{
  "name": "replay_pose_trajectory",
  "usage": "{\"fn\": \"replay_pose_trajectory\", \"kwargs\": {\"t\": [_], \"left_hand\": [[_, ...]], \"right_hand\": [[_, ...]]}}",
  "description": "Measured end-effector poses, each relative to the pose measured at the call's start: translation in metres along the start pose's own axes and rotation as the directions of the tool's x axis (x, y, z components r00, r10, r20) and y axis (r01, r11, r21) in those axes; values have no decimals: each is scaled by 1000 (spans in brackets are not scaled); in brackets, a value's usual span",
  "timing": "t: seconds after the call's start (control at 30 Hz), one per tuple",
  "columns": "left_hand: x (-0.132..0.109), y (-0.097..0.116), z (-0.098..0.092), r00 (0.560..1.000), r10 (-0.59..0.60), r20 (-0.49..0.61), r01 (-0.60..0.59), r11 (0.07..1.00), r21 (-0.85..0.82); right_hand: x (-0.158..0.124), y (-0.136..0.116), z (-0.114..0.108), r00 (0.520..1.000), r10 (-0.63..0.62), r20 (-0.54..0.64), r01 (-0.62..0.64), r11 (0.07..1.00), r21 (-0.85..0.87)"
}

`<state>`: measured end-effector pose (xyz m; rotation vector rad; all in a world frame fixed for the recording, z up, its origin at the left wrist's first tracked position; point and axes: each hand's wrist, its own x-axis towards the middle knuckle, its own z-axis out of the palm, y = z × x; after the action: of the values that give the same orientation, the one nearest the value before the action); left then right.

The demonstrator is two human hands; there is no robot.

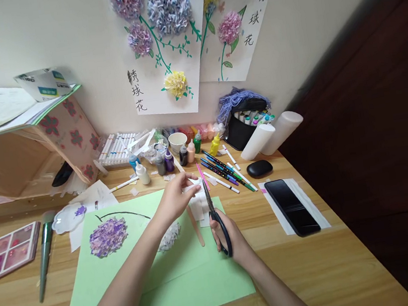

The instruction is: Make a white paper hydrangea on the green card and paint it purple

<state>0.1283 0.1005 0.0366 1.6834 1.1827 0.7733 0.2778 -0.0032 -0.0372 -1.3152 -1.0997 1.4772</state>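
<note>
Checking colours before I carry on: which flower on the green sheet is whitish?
The right-hand flower, showing just right of the left forearm; the other flower is purple.

I stand by what looks like a home craft corner: white paper sheets of puffy flowers [165, 52] on a white wall [77, 34]; small plastic paint bottles [169, 162] and a pink rectangular makeup palette [9, 253] on a pale wooden desk [337, 266].

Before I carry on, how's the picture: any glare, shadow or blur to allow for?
Head view: a soft shadow on the green paper beside the left forearm; faint reflections on the phone; the dark panel at right nearly black; the white paper pale, with little surface detail; the scissors readable.
</note>
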Motion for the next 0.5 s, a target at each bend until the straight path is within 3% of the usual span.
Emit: {"fn": "replay_pose_trajectory", "kwargs": {"t": [0.13,0.27,0.4,0.5], "left_hand": [[1,-10,-14,998,-54,-37,59,989,133],[6,-19,-23,994,-57,-96,79,966,247],[11,-17,-20,999,-22,35,13,969,248],[11,-13,-13,997,-5,73,-17,957,291]], "right_hand": [[0,-3,-3,999,-1,36,-1,998,69],[-2,-6,-5,989,9,146,-26,993,118],[-2,-10,-4,980,30,195,-54,992,118],[0,-18,-11,995,35,95,-41,997,69]]}}
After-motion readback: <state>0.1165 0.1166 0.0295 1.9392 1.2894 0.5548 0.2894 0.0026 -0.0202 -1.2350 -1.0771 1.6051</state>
